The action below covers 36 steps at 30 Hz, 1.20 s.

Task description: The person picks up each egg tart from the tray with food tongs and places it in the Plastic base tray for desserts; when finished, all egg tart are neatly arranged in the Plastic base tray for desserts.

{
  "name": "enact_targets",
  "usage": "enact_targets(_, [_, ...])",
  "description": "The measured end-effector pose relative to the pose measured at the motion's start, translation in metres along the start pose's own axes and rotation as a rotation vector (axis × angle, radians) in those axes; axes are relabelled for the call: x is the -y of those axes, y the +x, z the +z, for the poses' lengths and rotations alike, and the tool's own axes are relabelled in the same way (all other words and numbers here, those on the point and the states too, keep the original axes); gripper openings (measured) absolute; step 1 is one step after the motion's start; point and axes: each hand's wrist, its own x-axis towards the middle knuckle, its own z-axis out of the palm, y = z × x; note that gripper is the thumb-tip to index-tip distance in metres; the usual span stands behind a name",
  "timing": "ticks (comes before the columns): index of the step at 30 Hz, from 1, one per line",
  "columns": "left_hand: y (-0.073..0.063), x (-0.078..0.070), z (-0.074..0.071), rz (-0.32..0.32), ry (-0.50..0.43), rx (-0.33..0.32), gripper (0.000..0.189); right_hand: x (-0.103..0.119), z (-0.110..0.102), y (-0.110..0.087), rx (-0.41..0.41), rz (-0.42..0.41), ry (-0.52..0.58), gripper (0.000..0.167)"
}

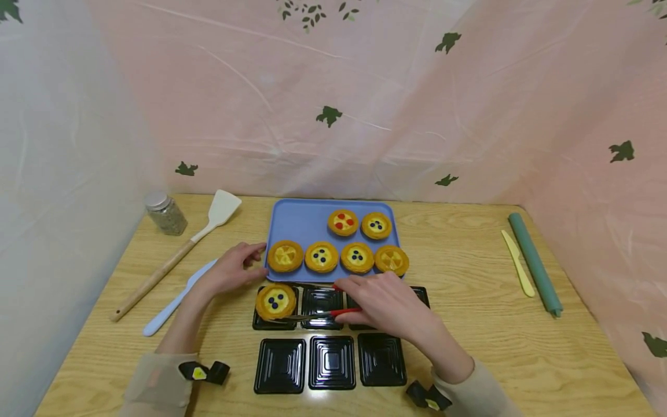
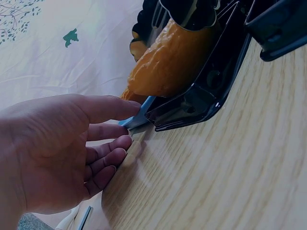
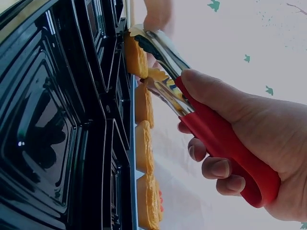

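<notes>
My right hand (image 1: 383, 304) grips red-handled tongs (image 3: 216, 139). Their metal tips reach left, around a tart (image 1: 276, 301) topped with dark berries. That tart overlaps the back-left black square container (image 1: 260, 323); in the left wrist view its golden crust (image 2: 165, 67) shows against the container's wall. Loosely bent, my left hand (image 1: 234, 269) rests its fingertips at the left edge of the blue tray (image 1: 302, 217). Several tarts stand on the tray: some with dark berries, some with orange-coloured slices (image 1: 285, 256), one with red fruit (image 1: 342, 222).
More black containers fill two rows before the tray, including one at front middle (image 1: 332, 362). Left lie a spatula (image 1: 208, 223), a pale blue spreader (image 1: 174, 304) and a lidded jar (image 1: 167, 215). Right lie a yellow knife (image 1: 517, 263) and a green rolling pin (image 1: 535, 263).
</notes>
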Motion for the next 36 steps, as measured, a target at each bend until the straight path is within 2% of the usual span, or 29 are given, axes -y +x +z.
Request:
enact_targets(21, [-0.001,-0.0028,-0.0002,0.017,0.008,-0.017,0.067,0.002,0.0024,-0.0007,-0.027,-0.011,-0.001,0.049])
enact_targets(36, [-0.0014,-0.002,0.0005,0.012,0.01,-0.013,0.067,0.003,0.002,-0.0006,-0.008,-0.009,-0.009,0.049])
